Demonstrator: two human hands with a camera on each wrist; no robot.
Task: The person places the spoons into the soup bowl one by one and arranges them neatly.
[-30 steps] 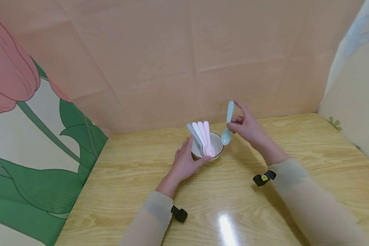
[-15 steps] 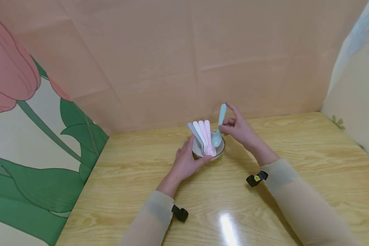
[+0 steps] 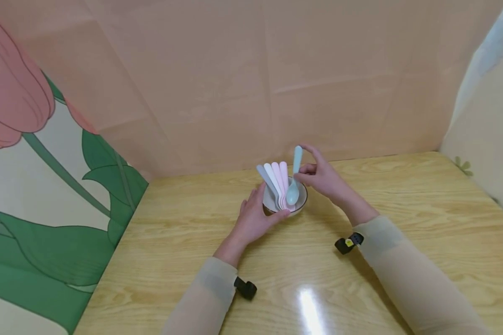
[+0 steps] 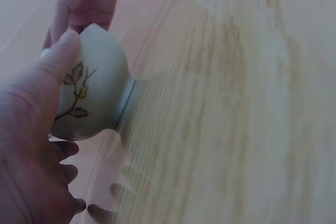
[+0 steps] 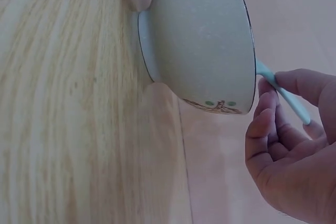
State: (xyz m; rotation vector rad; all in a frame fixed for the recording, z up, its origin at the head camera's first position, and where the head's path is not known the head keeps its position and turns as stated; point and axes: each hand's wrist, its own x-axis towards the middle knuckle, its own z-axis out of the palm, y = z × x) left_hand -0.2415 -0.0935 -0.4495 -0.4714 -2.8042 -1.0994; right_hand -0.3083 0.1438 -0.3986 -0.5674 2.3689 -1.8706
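A small round bowl (image 3: 302, 195) with a dark rim stands on the table; its outer wall (image 4: 102, 87) bears a painted brown sprig. My left hand (image 3: 253, 218) grips the bowl's left side, thumb at the near rim. Nested together in the bowl are a grey spoon (image 3: 261, 172), a white spoon (image 3: 270, 172) and two pink spoons (image 3: 284, 172), handles fanned up and leaning away. My right hand (image 3: 324, 179) pinches a light blue spoon (image 3: 296, 160) by its handle, with a fingertip on the handle's end. Its scoop is inside the bowl, overlapping the pink spoon's scoop in view; contact cannot be told.
The wood-grain table (image 3: 172, 223) spreads around both hands. Behind it rises a peach-coloured cloth backdrop (image 3: 193, 93). A tulip-printed panel (image 3: 58, 251) borders the left side, and a pale sheet (image 3: 492, 139) borders the right. Camera straps sit at both wrists.
My right hand has brought the light blue spoon leftward and down, from beside the bowl's right rim into the bowl against the others. The left hand has stayed on the bowl.
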